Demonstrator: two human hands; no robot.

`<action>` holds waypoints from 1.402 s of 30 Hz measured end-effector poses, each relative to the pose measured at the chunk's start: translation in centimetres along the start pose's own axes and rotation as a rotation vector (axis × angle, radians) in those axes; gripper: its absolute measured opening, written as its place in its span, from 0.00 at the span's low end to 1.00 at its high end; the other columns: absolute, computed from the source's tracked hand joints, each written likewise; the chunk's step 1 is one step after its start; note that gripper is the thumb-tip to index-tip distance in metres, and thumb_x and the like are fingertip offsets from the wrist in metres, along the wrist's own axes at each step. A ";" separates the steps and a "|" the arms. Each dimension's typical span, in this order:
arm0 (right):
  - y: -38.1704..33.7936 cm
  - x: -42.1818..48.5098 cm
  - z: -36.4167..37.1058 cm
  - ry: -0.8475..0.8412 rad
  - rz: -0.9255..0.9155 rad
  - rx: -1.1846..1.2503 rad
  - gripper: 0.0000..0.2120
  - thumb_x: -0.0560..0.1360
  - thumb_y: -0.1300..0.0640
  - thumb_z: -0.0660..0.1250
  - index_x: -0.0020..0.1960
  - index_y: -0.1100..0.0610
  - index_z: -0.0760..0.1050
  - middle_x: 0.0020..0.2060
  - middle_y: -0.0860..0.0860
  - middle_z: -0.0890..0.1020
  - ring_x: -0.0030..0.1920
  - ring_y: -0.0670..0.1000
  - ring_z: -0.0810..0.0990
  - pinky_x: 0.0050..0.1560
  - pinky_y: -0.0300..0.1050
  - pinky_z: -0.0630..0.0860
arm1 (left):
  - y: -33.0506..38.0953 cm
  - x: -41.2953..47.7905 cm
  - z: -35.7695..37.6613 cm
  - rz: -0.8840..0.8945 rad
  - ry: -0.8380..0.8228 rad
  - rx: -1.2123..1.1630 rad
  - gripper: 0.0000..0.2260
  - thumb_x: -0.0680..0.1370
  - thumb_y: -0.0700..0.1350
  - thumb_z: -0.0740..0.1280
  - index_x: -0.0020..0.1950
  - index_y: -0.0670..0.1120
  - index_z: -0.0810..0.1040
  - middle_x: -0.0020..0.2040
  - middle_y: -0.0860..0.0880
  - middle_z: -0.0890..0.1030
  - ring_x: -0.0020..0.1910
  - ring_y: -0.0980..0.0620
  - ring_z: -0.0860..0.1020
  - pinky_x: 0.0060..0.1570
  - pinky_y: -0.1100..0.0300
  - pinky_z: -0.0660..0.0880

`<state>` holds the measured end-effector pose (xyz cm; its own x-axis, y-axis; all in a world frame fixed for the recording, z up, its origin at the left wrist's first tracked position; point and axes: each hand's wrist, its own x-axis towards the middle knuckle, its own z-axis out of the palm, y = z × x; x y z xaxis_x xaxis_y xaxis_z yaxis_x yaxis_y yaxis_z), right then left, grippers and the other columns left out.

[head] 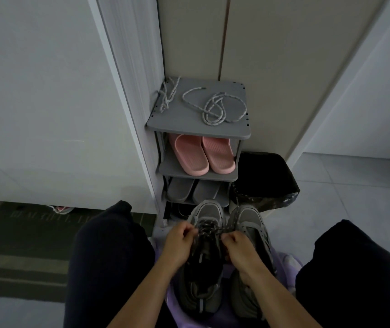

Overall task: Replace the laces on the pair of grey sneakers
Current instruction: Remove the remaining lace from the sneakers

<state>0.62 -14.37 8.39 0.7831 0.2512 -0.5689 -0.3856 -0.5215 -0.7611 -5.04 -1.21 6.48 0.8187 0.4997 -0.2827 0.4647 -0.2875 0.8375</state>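
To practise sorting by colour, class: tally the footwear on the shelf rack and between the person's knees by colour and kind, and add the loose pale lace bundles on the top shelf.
Pink slippers: 2
Grey slippers: 2
Grey sneakers: 2
Loose pale lace bundles: 2
Total: 8

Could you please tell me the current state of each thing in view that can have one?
left hand, pinching the dark lace
right hand, pinching the dark lace
dark lace, crossed over the left sneaker's eyelets, not knotted
left sneaker, upright, being laced
right sneaker, upright beside it, untouched
light laces, loose on the rack top
pink slippers, paired on the second shelf
grey slippers, paired on the third shelf
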 end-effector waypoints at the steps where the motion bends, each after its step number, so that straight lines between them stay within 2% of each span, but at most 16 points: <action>1: 0.1 0.1 0.0 0.003 -0.003 0.007 0.11 0.79 0.57 0.58 0.48 0.65 0.73 0.39 0.56 0.75 0.41 0.53 0.74 0.45 0.51 0.73 | -0.1 0.1 -0.2 0.020 0.003 0.030 0.09 0.78 0.42 0.62 0.38 0.50 0.69 0.35 0.53 0.71 0.36 0.58 0.70 0.34 0.69 0.65; 4: 0.5 0.0 0.4 0.042 -0.026 0.054 0.10 0.79 0.56 0.59 0.49 0.62 0.74 0.42 0.57 0.79 0.44 0.55 0.78 0.52 0.54 0.76 | -0.3 -0.1 0.1 0.006 0.014 -0.054 0.11 0.78 0.41 0.63 0.37 0.52 0.68 0.36 0.51 0.73 0.36 0.56 0.71 0.37 0.67 0.67; 8: 0.7 -0.3 1.6 0.047 -0.028 0.075 0.09 0.78 0.55 0.61 0.50 0.62 0.73 0.43 0.58 0.79 0.45 0.55 0.78 0.47 0.48 0.74 | 0.2 -0.9 1.2 -0.084 0.005 -0.225 0.11 0.78 0.38 0.63 0.39 0.53 0.69 0.38 0.53 0.75 0.40 0.54 0.73 0.41 0.66 0.70; 13: 1.0 -1.0 2.0 0.145 -0.050 0.281 0.06 0.79 0.58 0.59 0.46 0.60 0.71 0.41 0.55 0.76 0.42 0.52 0.74 0.44 0.45 0.71 | 0.4 -0.7 0.7 -0.206 0.054 -0.430 0.06 0.78 0.41 0.62 0.42 0.43 0.74 0.38 0.47 0.77 0.38 0.53 0.75 0.36 0.68 0.73; 15: 0.8 -1.3 1.9 0.175 -0.045 0.365 0.06 0.79 0.58 0.58 0.45 0.57 0.70 0.42 0.54 0.76 0.43 0.52 0.75 0.45 0.45 0.72 | 0.4 -0.5 0.3 -0.225 0.007 -0.488 0.09 0.78 0.44 0.63 0.43 0.40 0.76 0.40 0.43 0.79 0.41 0.49 0.78 0.44 0.61 0.75; 17: 0.8 -1.4 1.9 0.181 -0.051 0.381 0.06 0.79 0.57 0.58 0.45 0.56 0.71 0.44 0.55 0.77 0.45 0.52 0.76 0.49 0.47 0.74 | 0.6 -0.4 0.2 -0.225 -0.040 -0.488 0.10 0.78 0.47 0.63 0.44 0.40 0.77 0.43 0.42 0.81 0.45 0.46 0.79 0.50 0.53 0.75; 18: 0.9 -1.4 2.0 0.166 -0.054 0.374 0.06 0.79 0.56 0.58 0.45 0.55 0.71 0.44 0.55 0.77 0.46 0.53 0.76 0.51 0.48 0.74 | 0.6 -0.5 0.2 -0.212 -0.048 -0.459 0.09 0.78 0.47 0.63 0.43 0.42 0.77 0.42 0.43 0.80 0.45 0.48 0.79 0.48 0.54 0.75; 22: 0.7 -1.2 2.0 0.080 -0.080 0.275 0.04 0.78 0.56 0.61 0.44 0.53 0.70 0.43 0.54 0.77 0.44 0.51 0.77 0.47 0.44 0.74 | 0.4 -1.0 0.9 -0.132 -0.046 -0.340 0.04 0.77 0.43 0.65 0.42 0.48 0.73 0.39 0.51 0.76 0.39 0.58 0.75 0.36 0.73 0.71; 24: 0.6 -0.9 2.1 0.076 -0.074 0.258 0.04 0.78 0.57 0.62 0.44 0.53 0.70 0.43 0.54 0.77 0.44 0.51 0.76 0.47 0.45 0.74 | 0.4 -1.0 1.2 -0.130 -0.010 -0.329 0.07 0.77 0.41 0.65 0.41 0.50 0.72 0.39 0.51 0.76 0.38 0.59 0.74 0.34 0.75 0.70; 26: 0.5 -0.6 2.3 0.087 -0.062 0.249 0.05 0.78 0.58 0.61 0.43 0.54 0.70 0.43 0.57 0.77 0.44 0.53 0.76 0.51 0.50 0.75 | 0.7 -0.9 1.1 -0.125 0.029 -0.331 0.09 0.77 0.40 0.65 0.39 0.52 0.71 0.38 0.52 0.75 0.38 0.58 0.73 0.35 0.75 0.70; 29: 0.5 -0.5 2.2 0.112 -0.047 0.240 0.05 0.78 0.59 0.59 0.48 0.60 0.72 0.44 0.60 0.78 0.45 0.57 0.77 0.53 0.54 0.75 | 1.1 -0.9 1.3 -0.100 0.007 -0.247 0.11 0.77 0.40 0.64 0.38 0.53 0.71 0.38 0.54 0.75 0.40 0.56 0.74 0.38 0.72 0.69; 31: 0.9 -0.8 1.9 0.119 -0.052 0.229 0.07 0.78 0.60 0.57 0.49 0.63 0.72 0.41 0.59 0.78 0.43 0.55 0.76 0.49 0.52 0.74 | 1.0 -1.2 1.3 -0.151 -0.037 -0.269 0.09 0.78 0.42 0.63 0.39 0.51 0.73 0.39 0.52 0.76 0.40 0.55 0.75 0.40 0.67 0.70; 34: 1.8 -1.4 1.7 0.104 -0.085 0.192 0.09 0.78 0.62 0.57 0.47 0.67 0.71 0.36 0.57 0.74 0.38 0.53 0.72 0.41 0.47 0.69 | 0.7 -1.5 0.8 -0.257 -0.087 -0.412 0.08 0.79 0.44 0.62 0.41 0.47 0.75 0.43 0.46 0.79 0.45 0.49 0.78 0.47 0.57 0.73; 37: 1.8 -1.4 1.8 0.109 -0.101 0.185 0.09 0.78 0.62 0.56 0.47 0.66 0.71 0.37 0.57 0.73 0.38 0.52 0.71 0.40 0.46 0.68 | 0.7 -1.4 0.5 -0.329 -0.058 -0.450 0.08 0.79 0.45 0.61 0.45 0.44 0.76 0.47 0.42 0.80 0.49 0.46 0.78 0.50 0.55 0.73; 40: 1.3 -1.3 1.8 0.143 -0.095 0.254 0.07 0.78 0.63 0.56 0.45 0.61 0.71 0.38 0.55 0.73 0.38 0.50 0.71 0.39 0.44 0.69 | 0.7 -0.9 0.1 -0.383 -0.038 -0.576 0.11 0.80 0.45 0.59 0.43 0.41 0.77 0.43 0.41 0.80 0.45 0.44 0.78 0.48 0.55 0.74; 42: 1.3 -1.2 1.7 0.159 -0.104 0.265 0.07 0.78 0.62 0.56 0.44 0.59 0.70 0.39 0.56 0.73 0.38 0.50 0.72 0.40 0.43 0.69 | 0.8 -0.8 0.0 -0.344 -0.023 -0.558 0.11 0.80 0.45 0.59 0.43 0.41 0.76 0.43 0.41 0.80 0.45 0.45 0.78 0.47 0.56 0.73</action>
<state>-1.64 -13.94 7.57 0.8832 0.1507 -0.4442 -0.3971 -0.2638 -0.8790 -5.35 -1.87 7.32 0.6648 0.4680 -0.5823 0.4613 0.3559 0.8127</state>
